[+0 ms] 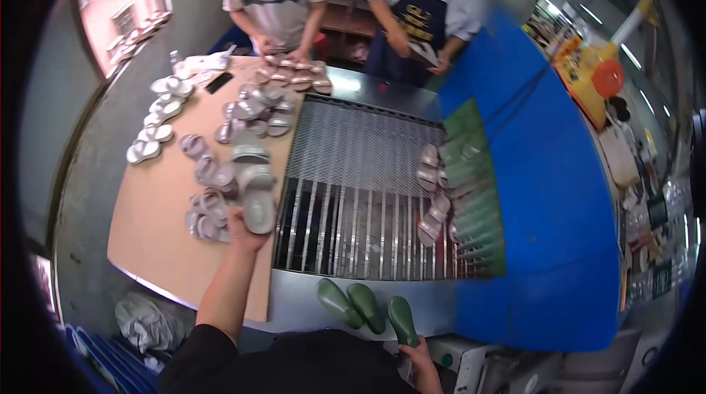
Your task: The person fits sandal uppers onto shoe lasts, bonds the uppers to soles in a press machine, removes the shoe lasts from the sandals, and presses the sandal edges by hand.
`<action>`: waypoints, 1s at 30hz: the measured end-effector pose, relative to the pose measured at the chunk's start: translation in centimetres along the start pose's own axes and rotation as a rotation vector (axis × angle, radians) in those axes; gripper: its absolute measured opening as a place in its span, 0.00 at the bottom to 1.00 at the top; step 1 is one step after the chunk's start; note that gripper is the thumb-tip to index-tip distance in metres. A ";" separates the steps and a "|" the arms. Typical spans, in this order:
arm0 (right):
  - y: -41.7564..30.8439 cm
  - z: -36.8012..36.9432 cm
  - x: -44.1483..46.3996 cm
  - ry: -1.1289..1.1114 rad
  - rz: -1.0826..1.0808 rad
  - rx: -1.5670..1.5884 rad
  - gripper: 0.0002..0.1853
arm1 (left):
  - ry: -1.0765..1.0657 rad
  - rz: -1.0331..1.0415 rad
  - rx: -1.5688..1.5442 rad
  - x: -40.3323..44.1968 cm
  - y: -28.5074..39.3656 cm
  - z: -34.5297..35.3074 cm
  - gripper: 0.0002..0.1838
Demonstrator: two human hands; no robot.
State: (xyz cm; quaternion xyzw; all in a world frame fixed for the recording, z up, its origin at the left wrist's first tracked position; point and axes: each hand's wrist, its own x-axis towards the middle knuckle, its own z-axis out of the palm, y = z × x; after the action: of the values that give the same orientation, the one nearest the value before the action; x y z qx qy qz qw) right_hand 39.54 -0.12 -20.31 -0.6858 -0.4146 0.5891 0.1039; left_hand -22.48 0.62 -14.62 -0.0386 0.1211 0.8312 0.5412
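Note:
A greyish sandal (257,208) is gripped at its heel end by my left hand (247,232), over the right part of the tan board. Around it on the board lie several pinkish-grey sandals (212,172). Down at the metal edge, my right hand (421,357) is closed on the lower end of a green shoe last (401,319). Two more green lasts (365,304) lie on the metal ledge just left of it. On the conveyor's right side rest several sandals (434,219).
The conveyor (360,225) has rollers and a mesh belt. A blue panel (551,210) with a green curtain (474,188) stands on its right. White sandals (158,118) and a black phone (219,83) are on the left. Two people stand across the table, one handling sandals.

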 end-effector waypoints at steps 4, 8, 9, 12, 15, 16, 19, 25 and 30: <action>0.0 -3.4 5.5 0.058 -0.093 0.148 0.38 | 0.173 0.261 -0.257 6.5 2.2 -5.0 0.39; -12.3 -4.7 11.6 -0.025 -0.156 -0.054 0.42 | 0.885 0.765 -0.465 7.5 -1.8 -12.5 0.41; -13.5 -5.0 15.1 0.047 -0.334 -0.251 0.45 | 0.801 0.573 -0.485 5.5 -3.2 -12.1 0.42; -18.8 -4.2 24.3 0.146 -0.645 -0.606 0.46 | 0.725 0.291 -0.474 -0.7 -8.5 -11.7 0.42; -21.4 -2.2 32.9 0.133 -0.684 -0.759 0.45 | 0.821 0.061 -0.129 -7.8 -12.6 -9.9 0.38; -22.8 -1.6 34.1 0.066 -0.607 -0.778 0.44 | 0.847 -0.010 0.010 -9.7 -13.5 -9.2 0.36; -26.2 0.0 34.2 -0.034 -0.455 -0.832 0.42 | 0.934 -0.184 0.519 -13.8 -14.4 -9.5 0.37; -25.7 3.8 21.0 -0.292 -0.362 -0.319 0.40 | 0.068 -0.011 1.968 -12.8 -19.3 -1.2 0.51; -22.3 7.2 4.0 -0.842 -0.241 0.455 0.46 | -0.455 0.088 1.841 -10.4 -22.8 6.5 0.64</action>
State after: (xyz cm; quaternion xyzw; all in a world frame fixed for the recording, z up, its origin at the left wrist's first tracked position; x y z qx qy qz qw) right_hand 23.04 14.31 -11.18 -0.2953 -0.3578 0.8745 0.1416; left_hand 2.96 1.76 -9.93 0.5707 0.6218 0.4166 0.3377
